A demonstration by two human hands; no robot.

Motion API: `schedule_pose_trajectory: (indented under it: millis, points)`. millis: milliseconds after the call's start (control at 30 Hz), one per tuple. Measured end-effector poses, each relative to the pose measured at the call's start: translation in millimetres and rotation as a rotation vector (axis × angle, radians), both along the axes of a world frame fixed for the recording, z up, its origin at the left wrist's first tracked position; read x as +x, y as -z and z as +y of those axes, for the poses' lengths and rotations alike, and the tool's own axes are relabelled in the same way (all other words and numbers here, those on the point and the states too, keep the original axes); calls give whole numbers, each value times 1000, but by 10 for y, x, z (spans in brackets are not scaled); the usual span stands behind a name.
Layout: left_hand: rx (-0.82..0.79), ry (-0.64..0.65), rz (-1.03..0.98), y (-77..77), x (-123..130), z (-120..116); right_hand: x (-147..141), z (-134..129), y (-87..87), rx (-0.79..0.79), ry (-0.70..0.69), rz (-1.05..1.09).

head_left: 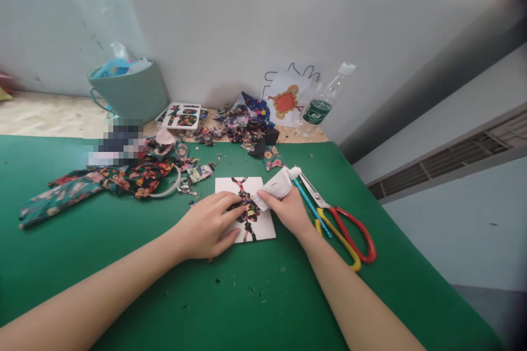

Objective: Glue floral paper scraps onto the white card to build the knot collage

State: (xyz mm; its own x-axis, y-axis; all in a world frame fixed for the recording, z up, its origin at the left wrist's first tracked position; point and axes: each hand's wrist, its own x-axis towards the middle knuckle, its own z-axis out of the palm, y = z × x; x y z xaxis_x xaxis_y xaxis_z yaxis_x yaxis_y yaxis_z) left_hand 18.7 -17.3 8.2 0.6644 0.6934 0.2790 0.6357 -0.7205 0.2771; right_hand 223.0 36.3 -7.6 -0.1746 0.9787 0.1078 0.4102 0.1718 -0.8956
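My left hand [212, 222] lies over the left side of a white square card [263, 226], fingers stretched out and touching the patterned fabric pieces [250, 213] on it. These dark floral pieces form a shape down the middle of the card, with narrow strips at top and bottom. In my right hand [293, 209] is a white squeeze tube [278, 185], its capped end pointing up and right. The hand is closed around it at the card's right edge. Just right of it lie a blue pencil [313, 207] and scissors with red and yellow handles [338, 225].
Floral cloth [135, 178] and a clear ring [171, 184] lie at left. Behind are a green basket [130, 90], a finished-looking fabric card [183, 116], a scrap heap [245, 120], a drawing [286, 101] and a tilted plastic bottle [319, 109]. The green table [411, 274] ends at right.
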Motion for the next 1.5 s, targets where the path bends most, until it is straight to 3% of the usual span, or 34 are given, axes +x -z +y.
schedule_pose_trajectory:
  millis: [767,1000,1200,1500]
  points:
    - [-97,-3,-37,-6,30,5,-82,-30,-99,53,-16,-198]
    - [-106,17,-68,6,12,13,-66,-10,-60,35,-24,-168]
    - [-116,29,-59,15,3,26,-24,14,12,3,5,-13]
    - [-108,32,-59,6,0,26,-21,5,19,17,-24,-89]
